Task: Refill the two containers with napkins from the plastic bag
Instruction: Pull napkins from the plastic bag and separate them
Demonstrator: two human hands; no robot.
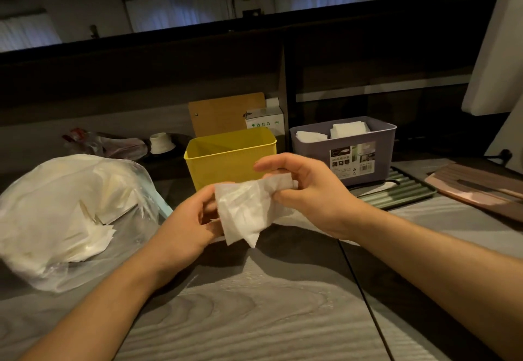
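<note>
Both hands hold a bunch of white napkins (249,208) just above the table, in front of the yellow container (229,159). My left hand (189,225) grips the bunch's left edge and my right hand (308,191) pinches its upper right corner. The yellow container's visible inside looks empty. To its right stands a purple container (342,154) with white napkins stacked inside. A clear plastic bag (65,219) full of napkins lies on the table at the left, its mouth toward my left hand.
A grey wood-grain table (254,318) spreads below my arms. Behind the containers lean a wooden board (223,117) and a small white box (264,120). A green ribbed tray (396,193) and a pink board (478,188) lie at the right. Another crumpled bag (107,142) sits back left.
</note>
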